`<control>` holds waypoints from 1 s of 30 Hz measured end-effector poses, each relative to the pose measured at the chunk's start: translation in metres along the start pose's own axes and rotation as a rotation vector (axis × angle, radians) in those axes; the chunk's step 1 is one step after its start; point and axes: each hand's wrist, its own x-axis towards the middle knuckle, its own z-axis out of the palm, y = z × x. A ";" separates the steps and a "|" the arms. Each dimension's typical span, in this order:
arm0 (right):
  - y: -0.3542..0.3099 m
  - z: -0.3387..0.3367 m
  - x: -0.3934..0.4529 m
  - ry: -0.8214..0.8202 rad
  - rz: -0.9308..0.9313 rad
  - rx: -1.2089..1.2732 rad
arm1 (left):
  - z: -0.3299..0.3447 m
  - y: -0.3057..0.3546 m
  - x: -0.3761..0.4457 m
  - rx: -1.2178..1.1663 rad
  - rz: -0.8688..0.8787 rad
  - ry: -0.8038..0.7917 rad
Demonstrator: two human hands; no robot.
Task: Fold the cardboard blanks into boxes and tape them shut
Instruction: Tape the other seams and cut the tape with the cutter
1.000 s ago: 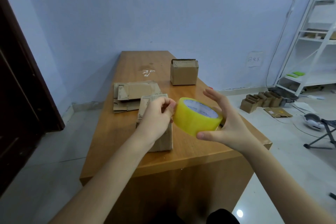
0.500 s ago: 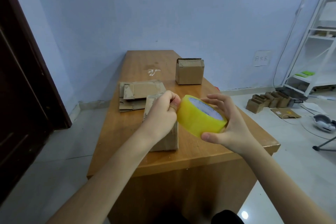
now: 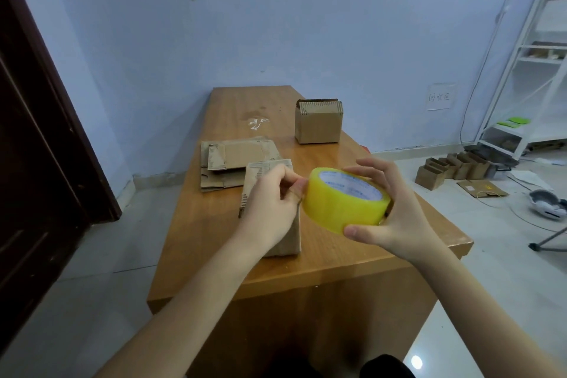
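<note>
The right hand (image 3: 395,218) holds the yellow tape roll (image 3: 345,199) — its grip wraps round it — while the left hand (image 3: 273,209) pinches the roll's edge above the bench (image 3: 214,224).

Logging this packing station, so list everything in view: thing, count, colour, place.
tape roll: one, yellow, held above the table's near end
flat blanks: a small pile, brown, mid-table left
near box: one, brown, on the table behind the left hand
folded box: one, brown, far right of table
table: one, wooden
floor boxes: several, brown, right, by the white shelf
door: dark, left
left hand: fingers pinch at the roll's edge
right hand: grips the roll
</note>
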 end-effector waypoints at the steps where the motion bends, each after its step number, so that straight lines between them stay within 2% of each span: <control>1: 0.001 0.002 0.000 0.009 -0.003 -0.015 | 0.003 -0.003 0.000 0.024 0.005 0.009; 5: 0.002 0.012 -0.002 0.085 -0.016 -0.061 | 0.008 -0.006 0.001 0.135 0.006 0.042; 9: 0.004 0.025 -0.002 0.234 -0.091 -0.073 | 0.007 0.003 0.006 0.244 0.052 0.114; 13: 0.003 0.029 0.002 0.440 -0.233 -0.164 | 0.005 0.014 0.009 0.236 0.072 0.027; 15: 0.003 0.027 0.002 0.452 -0.332 -0.165 | 0.005 0.015 0.008 0.206 0.079 -0.002; 17: 0.001 0.026 0.003 0.440 -0.357 -0.117 | 0.006 0.014 0.006 0.177 0.067 -0.026; 22: 0.001 0.009 0.002 0.471 -0.310 -0.218 | -0.001 0.019 0.004 0.125 0.036 -0.043; 25: -0.004 0.003 0.004 0.444 -0.266 -0.260 | -0.008 0.027 0.006 0.175 0.070 -0.075; 27: -0.008 0.001 0.006 0.431 -0.245 -0.302 | -0.012 0.030 0.006 0.127 0.019 -0.112; 30: -0.013 0.002 0.006 0.402 -0.243 -0.316 | -0.019 0.030 0.005 -0.022 -0.158 -0.222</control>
